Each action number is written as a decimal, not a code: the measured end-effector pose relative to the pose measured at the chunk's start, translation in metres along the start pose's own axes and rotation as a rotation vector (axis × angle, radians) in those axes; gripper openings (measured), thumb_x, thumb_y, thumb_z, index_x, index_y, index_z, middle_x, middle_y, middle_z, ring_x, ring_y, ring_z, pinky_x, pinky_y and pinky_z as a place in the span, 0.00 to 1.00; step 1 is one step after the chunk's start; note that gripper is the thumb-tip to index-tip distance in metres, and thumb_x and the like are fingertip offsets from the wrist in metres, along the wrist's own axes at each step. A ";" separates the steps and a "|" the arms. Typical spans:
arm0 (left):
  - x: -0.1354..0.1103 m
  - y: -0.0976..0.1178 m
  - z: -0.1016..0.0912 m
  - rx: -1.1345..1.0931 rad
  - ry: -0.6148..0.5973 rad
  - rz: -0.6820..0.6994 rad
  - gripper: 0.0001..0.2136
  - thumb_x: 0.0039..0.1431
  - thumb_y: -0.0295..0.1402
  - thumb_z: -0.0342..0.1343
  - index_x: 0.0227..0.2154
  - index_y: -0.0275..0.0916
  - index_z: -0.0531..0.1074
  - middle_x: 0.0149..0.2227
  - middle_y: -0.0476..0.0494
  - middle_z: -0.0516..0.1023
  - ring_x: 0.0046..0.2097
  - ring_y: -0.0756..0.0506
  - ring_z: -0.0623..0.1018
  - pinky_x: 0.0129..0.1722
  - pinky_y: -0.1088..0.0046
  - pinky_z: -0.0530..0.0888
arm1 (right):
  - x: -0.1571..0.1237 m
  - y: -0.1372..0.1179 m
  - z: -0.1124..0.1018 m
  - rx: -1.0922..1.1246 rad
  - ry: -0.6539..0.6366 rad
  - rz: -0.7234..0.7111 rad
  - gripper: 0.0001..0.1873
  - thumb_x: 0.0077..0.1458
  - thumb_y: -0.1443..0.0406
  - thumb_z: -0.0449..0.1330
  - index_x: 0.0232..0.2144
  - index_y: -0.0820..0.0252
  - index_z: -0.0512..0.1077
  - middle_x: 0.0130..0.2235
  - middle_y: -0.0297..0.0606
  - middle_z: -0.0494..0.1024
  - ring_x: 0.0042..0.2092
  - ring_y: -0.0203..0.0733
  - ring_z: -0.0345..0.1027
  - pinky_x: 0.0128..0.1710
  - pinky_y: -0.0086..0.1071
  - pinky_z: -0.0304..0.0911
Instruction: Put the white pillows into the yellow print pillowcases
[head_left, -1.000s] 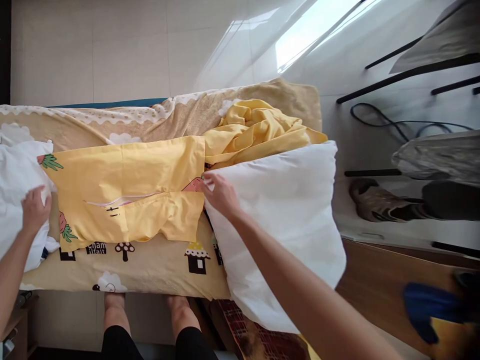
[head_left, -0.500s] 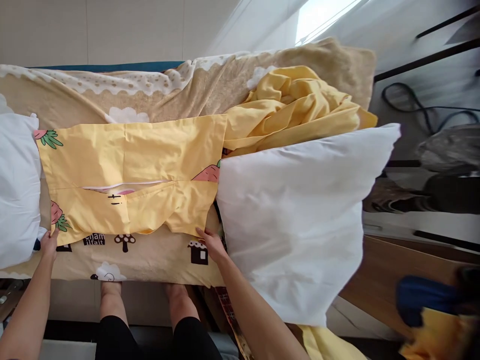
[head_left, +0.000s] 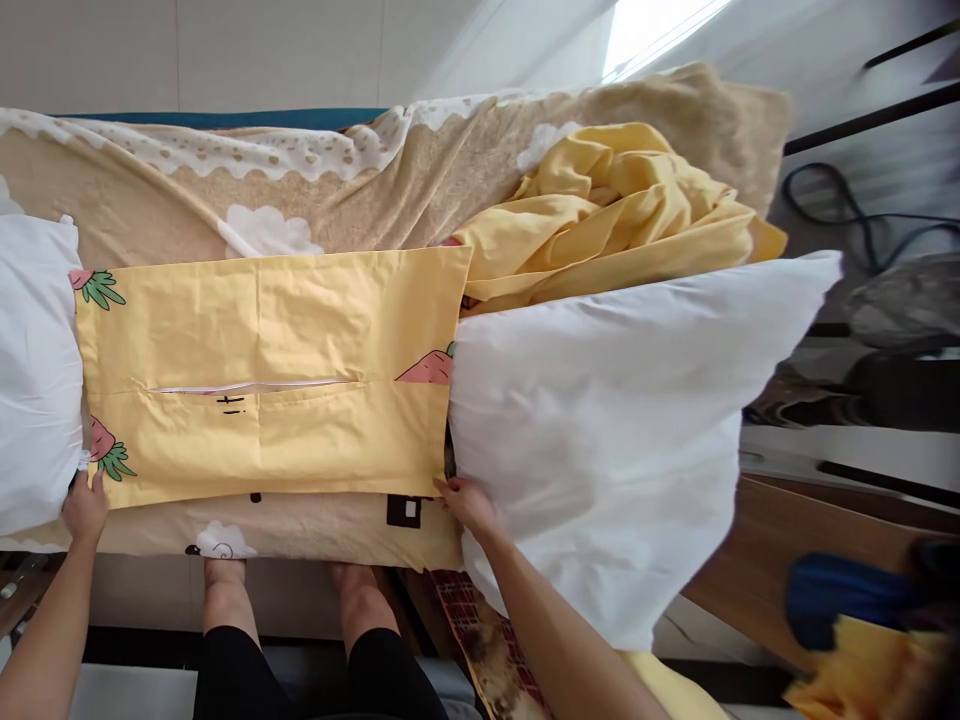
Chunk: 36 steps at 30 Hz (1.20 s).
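Note:
A yellow pillowcase (head_left: 262, 380) with carrot prints lies flat on the bed, its zipper slit running across the middle. My left hand (head_left: 85, 507) pinches its near left corner, next to a white pillow (head_left: 34, 370) at the left. My right hand (head_left: 466, 500) pinches the near right corner, beside a big white pillow (head_left: 622, 430) that leans off the bed's right end.
A beige printed blanket (head_left: 315, 190) covers the bed. A crumpled yellow sheet (head_left: 607, 215) lies at the far right. My bare legs (head_left: 225, 600) stand at the bed's near edge. A wooden board (head_left: 757, 550), cables and blue and yellow cloth lie on the floor at right.
Both hands moved from the pillowcase's upper sides to its near corners and pulled it flat; the wrinkled lower flap is now smooth and straight.

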<state>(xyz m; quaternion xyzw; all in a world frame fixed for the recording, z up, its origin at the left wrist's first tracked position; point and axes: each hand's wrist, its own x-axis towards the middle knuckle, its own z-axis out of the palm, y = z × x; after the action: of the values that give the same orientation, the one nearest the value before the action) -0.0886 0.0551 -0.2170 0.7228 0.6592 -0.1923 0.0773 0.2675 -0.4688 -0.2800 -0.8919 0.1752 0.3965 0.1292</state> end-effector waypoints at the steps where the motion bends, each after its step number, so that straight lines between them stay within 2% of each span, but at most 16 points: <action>1: -0.004 0.005 0.004 -0.009 0.038 -0.001 0.16 0.63 0.42 0.45 0.42 0.35 0.68 0.44 0.28 0.74 0.53 0.23 0.73 0.50 0.41 0.67 | 0.000 -0.008 0.003 -0.047 0.042 0.009 0.12 0.49 0.57 0.59 0.27 0.62 0.73 0.27 0.48 0.74 0.38 0.57 0.71 0.39 0.45 0.64; 5: -0.033 0.041 0.028 -0.015 0.216 0.009 0.24 0.65 0.36 0.41 0.60 0.29 0.55 0.61 0.19 0.61 0.65 0.25 0.60 0.58 0.39 0.61 | -0.022 -0.057 0.035 -0.136 0.192 -0.118 0.20 0.55 0.64 0.51 0.45 0.72 0.71 0.49 0.67 0.71 0.55 0.66 0.64 0.53 0.54 0.57; 7: -0.059 0.078 0.049 -0.055 0.197 0.198 0.23 0.66 0.36 0.41 0.61 0.31 0.55 0.63 0.23 0.62 0.67 0.32 0.60 0.63 0.47 0.60 | -0.049 -0.091 0.069 -0.137 0.162 -0.288 0.21 0.58 0.63 0.50 0.49 0.68 0.71 0.55 0.61 0.70 0.60 0.58 0.61 0.58 0.48 0.54; 8: -0.075 0.100 0.062 -0.097 0.150 0.378 0.23 0.67 0.36 0.40 0.61 0.31 0.57 0.64 0.24 0.62 0.68 0.35 0.59 0.65 0.50 0.58 | -0.066 -0.110 0.091 -0.130 0.126 -0.400 0.20 0.60 0.62 0.50 0.51 0.64 0.71 0.56 0.55 0.71 0.61 0.53 0.61 0.60 0.44 0.53; 10: -0.103 0.144 0.091 -0.181 0.050 0.724 0.22 0.68 0.34 0.39 0.61 0.33 0.60 0.65 0.27 0.63 0.69 0.38 0.58 0.67 0.53 0.54 | -0.098 -0.145 0.141 -0.105 0.052 -0.773 0.23 0.63 0.63 0.48 0.58 0.59 0.66 0.61 0.47 0.70 0.64 0.47 0.58 0.63 0.41 0.49; 11: -0.112 0.162 0.106 -0.213 0.021 0.831 0.23 0.68 0.34 0.38 0.62 0.33 0.60 0.65 0.28 0.64 0.69 0.39 0.58 0.68 0.53 0.53 | -0.110 -0.159 0.164 -0.088 0.076 -0.936 0.26 0.64 0.65 0.46 0.63 0.59 0.62 0.63 0.46 0.67 0.66 0.45 0.56 0.65 0.41 0.46; 13: -0.117 0.179 0.131 -0.217 0.018 0.881 0.24 0.69 0.36 0.39 0.64 0.36 0.59 0.66 0.30 0.64 0.70 0.40 0.58 0.69 0.53 0.51 | -0.119 -0.174 0.201 -0.080 0.155 -1.090 0.30 0.65 0.68 0.44 0.68 0.61 0.54 0.66 0.46 0.64 0.68 0.42 0.52 0.66 0.40 0.42; 16: -0.084 0.145 0.142 -0.118 0.161 0.775 0.25 0.67 0.41 0.43 0.64 0.39 0.61 0.66 0.30 0.64 0.70 0.36 0.57 0.68 0.47 0.48 | -0.082 -0.145 0.213 -0.167 0.278 -1.116 0.31 0.65 0.65 0.47 0.69 0.58 0.51 0.65 0.45 0.65 0.67 0.42 0.54 0.67 0.40 0.38; 19: -0.029 0.071 0.118 -0.082 0.438 0.564 0.29 0.67 0.40 0.44 0.68 0.34 0.53 0.69 0.25 0.54 0.72 0.33 0.50 0.66 0.40 0.49 | -0.015 -0.064 0.177 -0.255 0.515 -0.971 0.35 0.63 0.61 0.50 0.70 0.60 0.50 0.65 0.51 0.64 0.67 0.52 0.54 0.67 0.49 0.40; 22: 0.002 0.017 0.089 -0.033 0.345 0.536 0.31 0.67 0.41 0.42 0.69 0.33 0.49 0.71 0.24 0.47 0.72 0.32 0.48 0.67 0.41 0.49 | 0.026 0.023 0.131 -0.332 0.572 -0.753 0.36 0.64 0.59 0.47 0.69 0.69 0.49 0.66 0.60 0.59 0.67 0.58 0.53 0.64 0.56 0.47; 24: -0.003 0.010 0.080 -0.059 0.307 0.481 0.30 0.67 0.42 0.42 0.69 0.33 0.51 0.70 0.24 0.49 0.71 0.32 0.51 0.67 0.40 0.49 | 0.025 0.053 0.113 -0.381 0.524 -0.682 0.35 0.65 0.58 0.45 0.69 0.71 0.49 0.65 0.61 0.61 0.66 0.58 0.55 0.62 0.56 0.52; 26: -0.022 0.028 0.082 -0.129 0.357 0.409 0.31 0.67 0.41 0.44 0.69 0.35 0.49 0.70 0.24 0.50 0.71 0.32 0.52 0.66 0.39 0.48 | 0.008 0.046 0.109 -0.375 0.528 -0.652 0.34 0.66 0.58 0.45 0.69 0.68 0.48 0.65 0.61 0.62 0.65 0.57 0.58 0.60 0.55 0.54; 28: -0.047 0.069 0.089 -0.204 0.403 0.488 0.32 0.67 0.39 0.46 0.70 0.38 0.45 0.70 0.26 0.50 0.71 0.34 0.53 0.67 0.41 0.49 | -0.017 0.001 0.120 -0.299 0.553 -0.726 0.33 0.67 0.60 0.46 0.70 0.64 0.47 0.65 0.59 0.62 0.65 0.55 0.59 0.60 0.53 0.54; 31: -0.062 0.165 0.100 -0.250 0.332 0.890 0.32 0.67 0.35 0.46 0.71 0.41 0.43 0.70 0.31 0.53 0.71 0.39 0.53 0.69 0.51 0.49 | -0.050 -0.119 0.149 -0.140 0.448 -1.053 0.34 0.67 0.63 0.48 0.71 0.58 0.43 0.65 0.51 0.65 0.66 0.48 0.57 0.64 0.45 0.49; 34: -0.028 0.265 0.094 -0.212 0.217 1.121 0.28 0.69 0.35 0.40 0.70 0.38 0.49 0.69 0.32 0.58 0.71 0.41 0.54 0.70 0.55 0.47 | -0.053 -0.246 0.171 -0.106 0.252 -1.274 0.31 0.67 0.67 0.43 0.71 0.58 0.46 0.68 0.44 0.59 0.70 0.41 0.48 0.68 0.41 0.41; 36: 0.017 0.311 0.079 -0.143 0.136 1.167 0.27 0.69 0.39 0.39 0.68 0.38 0.54 0.69 0.35 0.56 0.71 0.41 0.54 0.70 0.53 0.45 | -0.029 -0.304 0.167 -0.143 0.221 -1.298 0.29 0.68 0.66 0.40 0.69 0.59 0.50 0.69 0.42 0.56 0.71 0.40 0.45 0.68 0.41 0.40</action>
<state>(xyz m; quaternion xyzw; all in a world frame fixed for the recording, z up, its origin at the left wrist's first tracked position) 0.2036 0.0048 -0.3398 0.9696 0.1676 -0.0265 0.1765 0.2649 -0.1260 -0.3395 -0.8581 -0.4123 0.1550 0.2639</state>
